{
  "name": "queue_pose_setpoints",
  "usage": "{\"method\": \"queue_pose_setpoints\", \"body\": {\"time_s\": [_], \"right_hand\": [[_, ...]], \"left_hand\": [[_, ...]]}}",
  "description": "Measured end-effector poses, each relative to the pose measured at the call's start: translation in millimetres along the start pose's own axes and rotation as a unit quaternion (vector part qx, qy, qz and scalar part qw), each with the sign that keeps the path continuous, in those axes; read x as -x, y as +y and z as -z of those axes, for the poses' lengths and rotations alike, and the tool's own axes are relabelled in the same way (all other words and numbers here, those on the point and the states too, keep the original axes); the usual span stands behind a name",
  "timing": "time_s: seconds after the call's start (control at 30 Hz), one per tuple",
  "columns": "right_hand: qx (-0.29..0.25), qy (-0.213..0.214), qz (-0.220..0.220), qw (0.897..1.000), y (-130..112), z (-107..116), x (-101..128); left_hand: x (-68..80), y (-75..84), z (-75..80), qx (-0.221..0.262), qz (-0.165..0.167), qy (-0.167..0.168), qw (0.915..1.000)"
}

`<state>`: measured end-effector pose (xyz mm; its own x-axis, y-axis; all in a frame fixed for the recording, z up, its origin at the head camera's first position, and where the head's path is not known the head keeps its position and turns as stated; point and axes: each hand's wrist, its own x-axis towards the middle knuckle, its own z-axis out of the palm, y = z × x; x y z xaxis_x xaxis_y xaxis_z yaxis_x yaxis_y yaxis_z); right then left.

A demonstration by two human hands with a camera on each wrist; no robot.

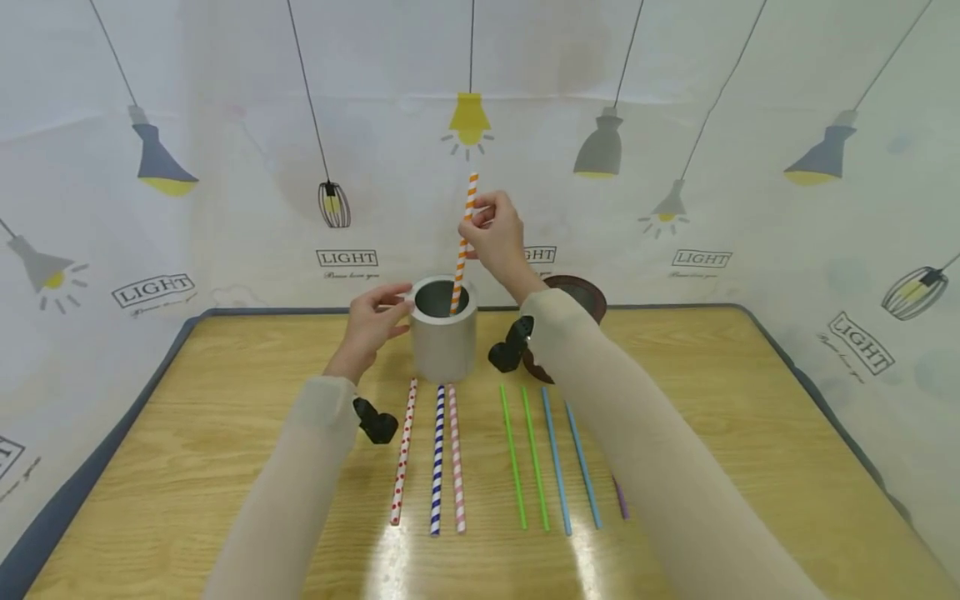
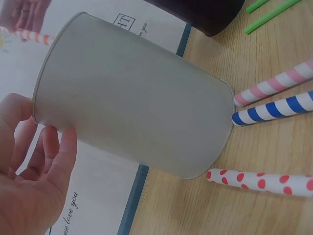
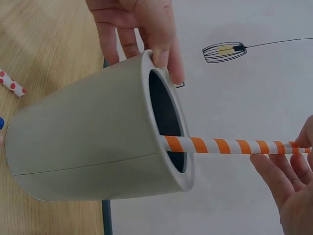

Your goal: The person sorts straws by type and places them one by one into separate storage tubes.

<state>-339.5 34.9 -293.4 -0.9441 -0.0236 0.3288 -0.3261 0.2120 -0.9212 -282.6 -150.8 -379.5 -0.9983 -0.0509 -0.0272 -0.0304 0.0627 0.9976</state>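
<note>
My right hand (image 1: 497,237) pinches an orange-and-white striped straw (image 3: 220,146) between thumb and fingers. The straw stands slightly tilted, its lower end inside the mouth of a light grey cylindrical container (image 1: 444,350) and hidden there. At the container's left side, my left hand (image 1: 367,329) touches the rim with its fingertips, the fingers loosely extended; in the left wrist view some fingers rest along the outer wall. Just in front of the container lie a red-dotted straw (image 1: 403,454), a blue-striped straw (image 1: 437,462) and a pink-striped straw (image 1: 457,458).
A dark brown container (image 1: 581,293) stands to the right, partly behind my right forearm. Thin green straws (image 1: 512,458), blue straws (image 1: 557,462) and a purple straw (image 1: 621,498) lie before it on the wooden table (image 1: 225,467). A lamp-printed cloth (image 1: 255,167) rises behind the table.
</note>
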Motion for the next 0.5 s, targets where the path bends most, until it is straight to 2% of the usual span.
{"method": "queue_pose_setpoints", "body": {"time_s": [0.23,0.5], "right_hand": [[-0.006,-0.019,-0.037,0.999,19.5,-3.3,4.7],[-0.027,-0.061,-0.081,0.994,37.1,-4.1,8.7]], "left_hand": [[-0.8,0.4,-0.3,-0.006,0.001,0.002,1.0],[-2.2,-1.5,-0.1,-0.01,0.006,0.007,0.9999]]}}
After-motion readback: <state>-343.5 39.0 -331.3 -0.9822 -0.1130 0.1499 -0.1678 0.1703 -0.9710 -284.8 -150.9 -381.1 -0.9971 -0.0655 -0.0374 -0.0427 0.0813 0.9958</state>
